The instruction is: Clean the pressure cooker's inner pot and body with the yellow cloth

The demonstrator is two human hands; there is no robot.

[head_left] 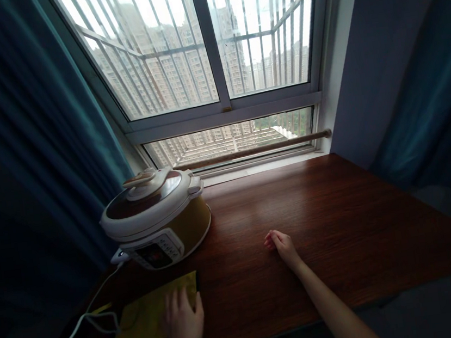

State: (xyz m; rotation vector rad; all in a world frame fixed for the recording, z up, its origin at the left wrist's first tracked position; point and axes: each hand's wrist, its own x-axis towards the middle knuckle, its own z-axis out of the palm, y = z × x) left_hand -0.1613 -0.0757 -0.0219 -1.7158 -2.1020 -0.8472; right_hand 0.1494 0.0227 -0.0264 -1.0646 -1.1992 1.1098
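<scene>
A flat yellow piece [139, 319], cloth or a pouch, lies near the table's front left with a dark edge on its right side. On top of it rests my left hand [183, 317], fingers laid over the surface and thumb held apart near the dark edge; the hand is slightly blurred. My right hand [282, 245] lies on the brown table [249, 297] to the right, its fingers loosely curled in, and I see nothing in them. Behind the yellow piece stands a white and gold electric cooker [189, 225] with a glass lid and a control panel.
White cables [78, 324] run along the left side, close to the yellow piece. A barred window [224, 106] rises behind the table, with a rail [256, 150] low across it. Blue curtains [52, 130] hang at both sides.
</scene>
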